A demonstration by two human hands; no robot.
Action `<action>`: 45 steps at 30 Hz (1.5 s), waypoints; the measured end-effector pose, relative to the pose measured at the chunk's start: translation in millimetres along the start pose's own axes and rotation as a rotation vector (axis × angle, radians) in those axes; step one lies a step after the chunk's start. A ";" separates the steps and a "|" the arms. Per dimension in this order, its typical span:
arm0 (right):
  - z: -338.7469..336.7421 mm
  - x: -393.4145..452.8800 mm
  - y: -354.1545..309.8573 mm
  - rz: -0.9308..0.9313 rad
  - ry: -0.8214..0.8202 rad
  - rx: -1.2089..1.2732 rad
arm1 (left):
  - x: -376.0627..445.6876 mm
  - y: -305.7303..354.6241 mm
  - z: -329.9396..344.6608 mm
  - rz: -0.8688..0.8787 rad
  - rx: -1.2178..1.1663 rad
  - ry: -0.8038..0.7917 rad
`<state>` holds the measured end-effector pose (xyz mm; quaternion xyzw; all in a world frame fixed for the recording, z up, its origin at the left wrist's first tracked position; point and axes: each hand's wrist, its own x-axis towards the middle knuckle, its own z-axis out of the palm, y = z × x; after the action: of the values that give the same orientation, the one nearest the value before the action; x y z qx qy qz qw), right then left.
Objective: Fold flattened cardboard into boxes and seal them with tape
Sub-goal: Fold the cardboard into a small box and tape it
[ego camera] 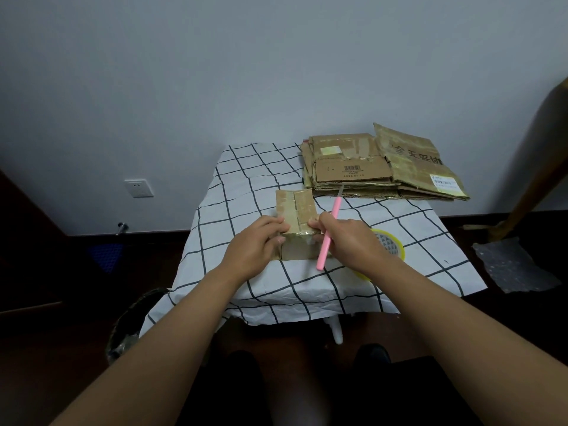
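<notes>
A small brown cardboard box (296, 207) stands on the checked tablecloth, its top flaps folded shut with tape along the seam. My left hand (256, 242) grips the box's near left corner, thumb on the front face. My right hand (347, 241) holds a pink-handled knife (329, 233), whose blade points away toward the stack, while its fingertips press the box's near right top edge. A yellow tape roll (392, 244) lies just right of my right hand, partly hidden by it. Several flattened cardboard boxes (381, 162) are stacked at the table's far right.
The small table (239, 186) has a white cloth with black grid lines. A dark waste bin (135, 321) stands on the floor at the front left. Bubble wrap (513, 265) lies on the floor at the right, beside a slanted wooden leg (534, 186).
</notes>
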<state>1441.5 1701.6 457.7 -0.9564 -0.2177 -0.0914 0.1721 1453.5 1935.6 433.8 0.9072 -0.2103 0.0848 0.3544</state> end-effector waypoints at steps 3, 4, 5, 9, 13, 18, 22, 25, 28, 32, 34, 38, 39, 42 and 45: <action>-4.9 -2.0 -1.6 -0.017 -0.007 0.037 | 0.8 4.8 4.5 -0.001 0.034 0.063; -7.8 -2.5 -2.2 -0.028 -0.012 0.039 | 0.8 5.9 5.7 -0.001 0.044 0.081; -11.0 -2.6 -2.6 -0.040 -0.026 0.036 | 0.6 7.0 6.7 -0.002 0.053 0.097; -12.3 -1.1 -3.3 -0.035 -0.024 0.002 | -0.1 10.3 9.7 -0.001 0.085 0.130; 6.2 -4.0 -13.5 0.023 0.064 -0.050 | -0.9 10.4 11.5 -0.009 0.098 0.141; -5.6 -4.4 -4.6 0.036 -0.029 -0.030 | 0.5 12.5 9.0 -0.006 0.119 0.116; -12.3 -3.9 -4.2 0.003 -0.086 -0.073 | 0.0 11.0 8.3 -0.006 0.117 0.115; -6.8 -8.9 -8.6 0.048 -0.010 -0.037 | 0.1 11.7 8.7 -0.010 0.109 0.111; 5.5 -15.6 -11.1 0.163 0.180 0.020 | 0.1 13.6 8.4 -0.003 0.102 0.111; 16.1 -14.3 -26.6 0.285 0.223 0.150 | -0.1 14.1 6.8 0.012 0.102 0.111; 19.0 -12.7 -31.4 0.295 0.231 0.149 | 0.1 14.7 6.3 0.008 0.112 0.101; 23.7 -12.4 -31.1 0.208 0.173 0.007 | 0.7 17.0 6.4 0.000 0.112 0.095; 23.1 -12.4 -29.1 0.189 0.157 -0.030 | 0.7 17.6 6.2 0.000 0.111 0.095; 21.1 -13.5 -23.9 0.161 0.133 -0.077 | 0.2 18.1 6.3 0.002 0.120 0.104; 21.8 -13.1 -28.1 0.176 0.119 -0.054 | 1.3 18.0 8.3 0.002 0.106 0.118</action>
<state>1419.4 1728.4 442.4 -0.9689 -0.1198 -0.1386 0.1661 1446.7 1917.7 439.0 0.9178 -0.1851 0.1497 0.3176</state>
